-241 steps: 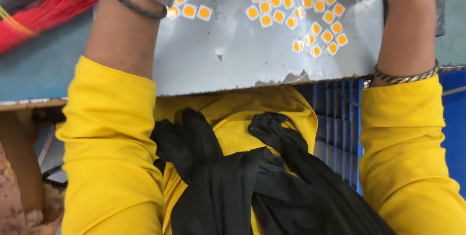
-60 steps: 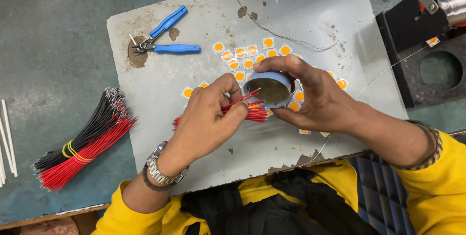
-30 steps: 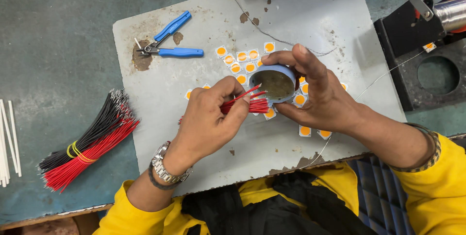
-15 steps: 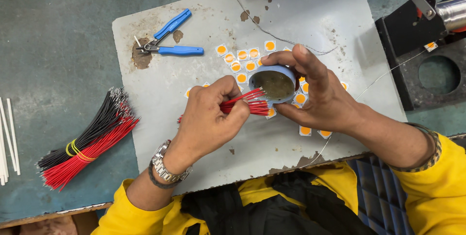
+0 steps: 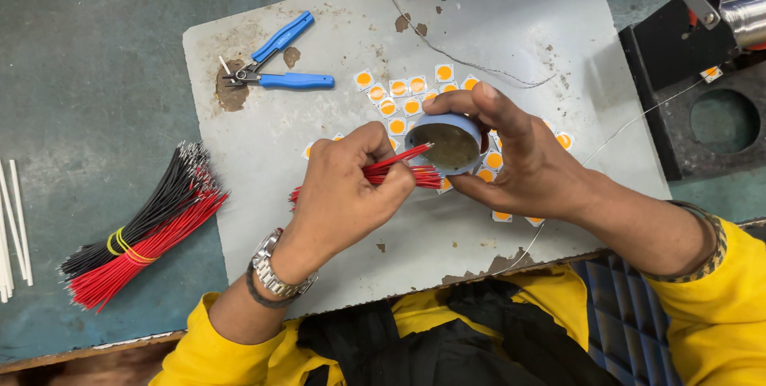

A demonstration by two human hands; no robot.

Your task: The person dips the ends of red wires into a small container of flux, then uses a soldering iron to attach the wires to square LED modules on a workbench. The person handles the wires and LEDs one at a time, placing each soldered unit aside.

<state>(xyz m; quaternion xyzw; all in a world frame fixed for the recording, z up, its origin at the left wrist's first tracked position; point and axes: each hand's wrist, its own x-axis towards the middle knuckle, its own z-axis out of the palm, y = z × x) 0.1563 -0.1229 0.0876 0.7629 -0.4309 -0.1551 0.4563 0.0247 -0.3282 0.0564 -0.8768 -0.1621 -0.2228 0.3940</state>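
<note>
Left hand closed, pinching a bunch of short red wires, tips angling into a small blue round tin. Right hand curling around that tin, gripping it above the grey metal sheet, among square orange-centred chips. Blue-handled pliers lying upper left; banded bundle of black and red wires resting on the green bench.

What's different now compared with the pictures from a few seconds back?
Eight seconds ago both arms stretched forward over the grey sheet. Since then the right hand has taken hold of a small round blue tin, and the left hand dips red wires at its rim. The pliers and wire bundle stayed put.
</note>
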